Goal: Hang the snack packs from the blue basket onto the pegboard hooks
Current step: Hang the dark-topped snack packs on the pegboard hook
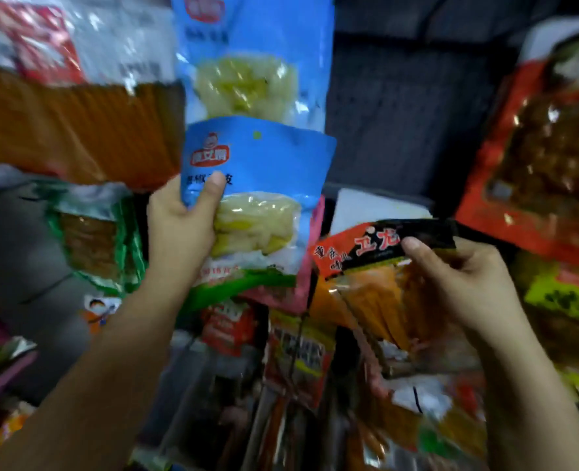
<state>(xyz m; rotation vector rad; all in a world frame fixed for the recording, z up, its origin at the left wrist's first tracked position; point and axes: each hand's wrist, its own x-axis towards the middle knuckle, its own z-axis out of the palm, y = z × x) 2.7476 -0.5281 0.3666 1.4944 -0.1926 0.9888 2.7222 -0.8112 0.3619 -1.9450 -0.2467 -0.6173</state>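
Left hand (182,229) grips a light-blue snack pack (257,195) by its left edge, thumb pressed on the front, and holds it upright just under a matching blue pack (254,59) that already hangs on the dark pegboard (400,107). Right hand (464,283) pinches the black-and-red header of an orange snack pack (379,266), thumb on top, fingers curled behind; this pack hangs tilted, lower and to the right of the blue one.

As a judgement, the work is well under way but unfinished: packs already crowd the board on both sides, while two are in hand and not yet on a hook. The blue one looks closest to going up, with the small hole near its top edge standing just below the hung pack. No hook tip is plain to see, and the blue basket is not clearly in view, so how many packs remain cannot be told.

At far left a long orange pack (67,120) hangs with a green-edged pack (94,236) below it. A pink pack (298,287) peeks from behind the held blue one. A mixed heap of red and orange packs (291,362) lies low between the forearms. A big red pack (546,154) hangs at the right, with a yellow-green pack (566,294) beneath. The bare board between the blue column and the red pack is narrow, and the hung blue pack may hide the peg.
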